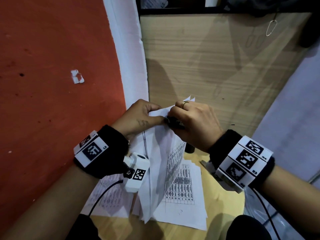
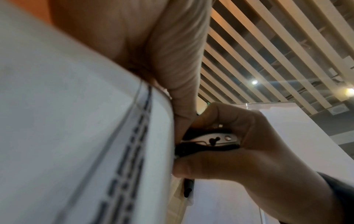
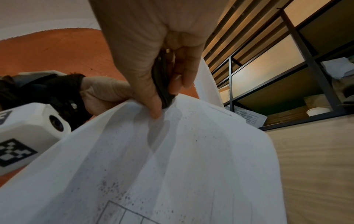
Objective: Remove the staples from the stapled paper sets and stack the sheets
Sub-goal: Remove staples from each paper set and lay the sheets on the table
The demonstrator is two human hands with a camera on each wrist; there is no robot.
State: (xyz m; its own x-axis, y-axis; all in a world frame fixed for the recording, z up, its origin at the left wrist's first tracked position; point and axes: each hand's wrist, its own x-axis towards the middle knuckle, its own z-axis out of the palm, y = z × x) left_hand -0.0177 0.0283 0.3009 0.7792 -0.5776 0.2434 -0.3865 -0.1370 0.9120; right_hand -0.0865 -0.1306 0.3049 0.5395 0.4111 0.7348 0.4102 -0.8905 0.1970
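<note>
Left hand (image 1: 140, 116) pinched lifted stapled paper set (image 1: 162, 163) at frame centre. Right hand (image 1: 194, 122) clamped black staple remover (image 2: 208, 142) on its corner; staple hidden. Loose sheets (image 1: 187, 205) lay below.

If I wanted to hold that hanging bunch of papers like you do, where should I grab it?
Probably at the top corner of the stapled paper set, coming from the left as the left hand does. The sheets hang loose below, and the right hand works the staple remover at that corner, so a grip there steadies it.
</note>
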